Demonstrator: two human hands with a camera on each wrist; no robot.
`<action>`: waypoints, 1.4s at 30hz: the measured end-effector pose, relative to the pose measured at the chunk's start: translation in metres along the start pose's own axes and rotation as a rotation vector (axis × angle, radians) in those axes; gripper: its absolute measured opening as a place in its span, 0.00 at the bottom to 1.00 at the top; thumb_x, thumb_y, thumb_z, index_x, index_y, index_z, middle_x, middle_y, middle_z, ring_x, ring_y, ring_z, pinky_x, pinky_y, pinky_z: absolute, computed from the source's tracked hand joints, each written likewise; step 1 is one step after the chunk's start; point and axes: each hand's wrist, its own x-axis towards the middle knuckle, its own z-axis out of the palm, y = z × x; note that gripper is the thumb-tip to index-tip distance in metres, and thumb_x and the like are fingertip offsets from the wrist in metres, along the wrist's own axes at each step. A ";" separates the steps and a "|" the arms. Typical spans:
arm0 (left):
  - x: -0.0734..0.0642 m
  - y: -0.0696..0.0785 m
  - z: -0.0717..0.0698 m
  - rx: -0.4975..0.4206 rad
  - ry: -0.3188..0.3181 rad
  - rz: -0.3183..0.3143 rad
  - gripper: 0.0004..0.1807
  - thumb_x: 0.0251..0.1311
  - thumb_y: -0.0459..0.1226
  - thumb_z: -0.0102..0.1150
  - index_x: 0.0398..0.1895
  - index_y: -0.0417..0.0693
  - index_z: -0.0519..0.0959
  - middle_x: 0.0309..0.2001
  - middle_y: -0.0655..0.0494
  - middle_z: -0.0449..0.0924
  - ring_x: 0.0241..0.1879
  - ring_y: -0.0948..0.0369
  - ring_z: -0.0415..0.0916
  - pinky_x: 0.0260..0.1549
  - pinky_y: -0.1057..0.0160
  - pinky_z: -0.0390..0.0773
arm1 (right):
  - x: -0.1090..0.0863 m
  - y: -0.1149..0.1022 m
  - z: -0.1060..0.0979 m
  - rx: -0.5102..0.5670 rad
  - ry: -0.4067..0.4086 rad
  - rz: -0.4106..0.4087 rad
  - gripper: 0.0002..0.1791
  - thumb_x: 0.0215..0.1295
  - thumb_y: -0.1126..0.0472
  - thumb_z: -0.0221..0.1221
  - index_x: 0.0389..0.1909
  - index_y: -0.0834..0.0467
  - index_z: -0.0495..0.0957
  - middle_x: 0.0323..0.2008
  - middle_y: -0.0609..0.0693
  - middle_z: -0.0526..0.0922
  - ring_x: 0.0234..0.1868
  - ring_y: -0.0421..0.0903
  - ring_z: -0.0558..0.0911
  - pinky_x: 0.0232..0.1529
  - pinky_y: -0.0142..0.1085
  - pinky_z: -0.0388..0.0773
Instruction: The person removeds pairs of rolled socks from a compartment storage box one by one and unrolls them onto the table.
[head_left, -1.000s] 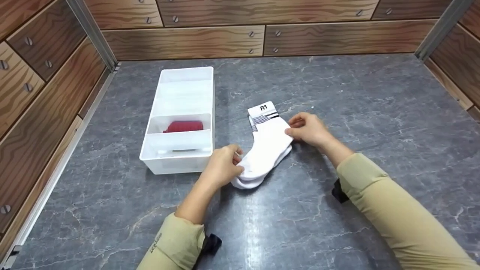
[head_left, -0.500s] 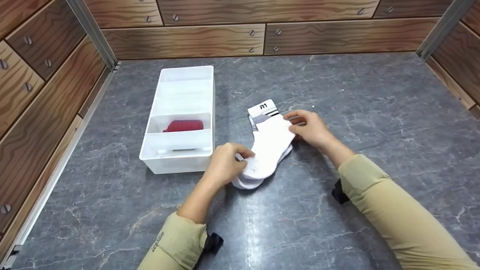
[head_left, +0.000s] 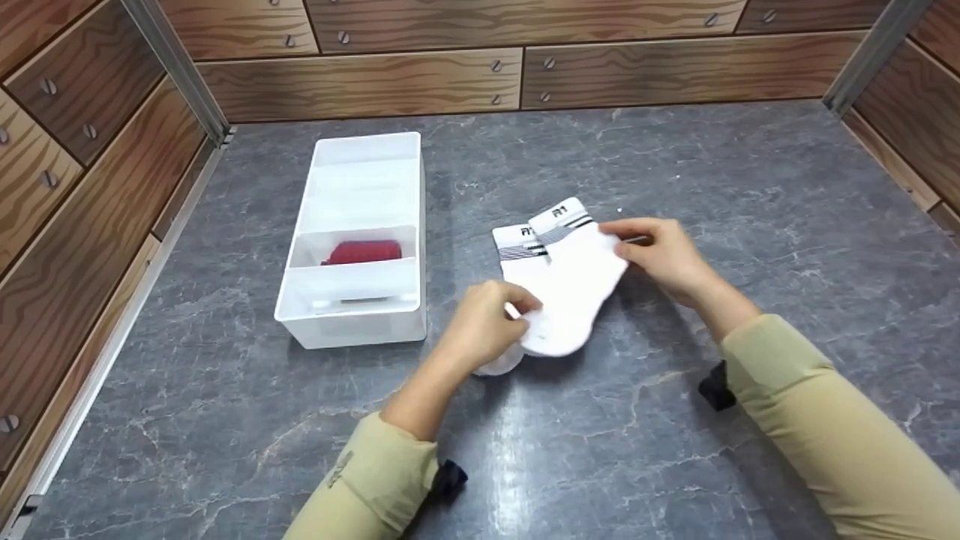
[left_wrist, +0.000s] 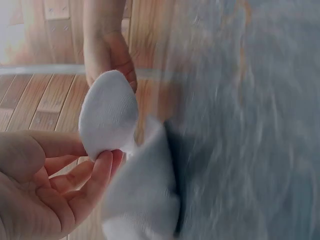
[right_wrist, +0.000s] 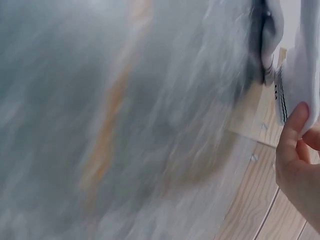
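Two white ankle socks with dark stripes and lettering on their cuffs overlap on the right of the box. Both hands hold the upper sock [head_left: 574, 292] between them, raised over the other. My left hand [head_left: 484, 322] pinches its toe end between thumb and fingers, a grip also seen in the left wrist view, where the toe [left_wrist: 110, 112] points up. The heel side is pinched by my right hand [head_left: 664, 259], just below the striped cuff. Underneath, the lower sock [head_left: 517, 244] lies on the table, largely covered; its cuff and toe show.
A white box [head_left: 360, 330] with dividers stands left of the socks, close to the left hand. One compartment holds a folded dark red cloth item [head_left: 364, 251]. Wood-patterned panels [head_left: 360, 90] wall the grey marbled table [head_left: 712, 187] at the back and sides.
Both hands have shifted right, carrying the upper sock off the lower one. The two cuffs, stacked before, are now side by side. The box and red item stay put.
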 end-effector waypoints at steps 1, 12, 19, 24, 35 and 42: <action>0.002 0.002 0.004 0.004 -0.008 0.008 0.15 0.47 0.21 0.58 0.39 0.38 0.85 0.35 0.49 0.84 0.29 0.60 0.79 0.29 0.70 0.76 | -0.003 0.002 -0.004 -0.007 0.001 0.006 0.19 0.64 0.73 0.54 0.57 0.67 0.75 0.52 0.64 0.77 0.40 0.42 0.76 0.38 0.29 0.77; 0.010 0.012 0.031 0.050 -0.088 0.023 0.14 0.47 0.22 0.61 0.38 0.38 0.85 0.34 0.49 0.83 0.32 0.59 0.76 0.33 0.69 0.74 | -0.023 0.025 -0.027 -0.045 -0.030 0.059 0.20 0.64 0.72 0.55 0.58 0.68 0.73 0.52 0.66 0.76 0.39 0.41 0.76 0.36 0.31 0.79; 0.009 0.009 0.035 0.057 -0.112 0.017 0.12 0.46 0.23 0.62 0.37 0.37 0.84 0.33 0.49 0.83 0.36 0.55 0.78 0.35 0.66 0.74 | -0.027 0.032 -0.027 -0.117 -0.068 0.041 0.22 0.62 0.73 0.56 0.58 0.68 0.73 0.53 0.66 0.75 0.48 0.50 0.75 0.41 0.25 0.75; 0.010 0.006 0.036 0.050 -0.124 0.011 0.12 0.46 0.23 0.62 0.37 0.37 0.84 0.33 0.49 0.83 0.36 0.56 0.78 0.36 0.67 0.75 | -0.028 0.035 -0.027 -0.171 -0.075 0.014 0.22 0.62 0.71 0.58 0.58 0.68 0.73 0.54 0.66 0.76 0.52 0.55 0.74 0.42 0.23 0.70; 0.010 0.007 0.034 0.031 -0.141 -0.021 0.09 0.53 0.29 0.64 0.38 0.38 0.84 0.33 0.50 0.83 0.34 0.59 0.77 0.36 0.66 0.75 | -0.028 0.026 -0.027 -0.334 -0.074 0.002 0.20 0.60 0.69 0.60 0.55 0.67 0.76 0.48 0.66 0.78 0.47 0.56 0.77 0.43 0.37 0.74; 0.006 0.011 0.020 -0.008 -0.145 -0.043 0.11 0.58 0.34 0.61 0.43 0.39 0.83 0.34 0.51 0.82 0.32 0.61 0.76 0.33 0.67 0.74 | -0.030 0.006 -0.020 -0.373 -0.051 -0.076 0.18 0.60 0.66 0.62 0.51 0.64 0.79 0.48 0.65 0.77 0.47 0.60 0.77 0.50 0.52 0.73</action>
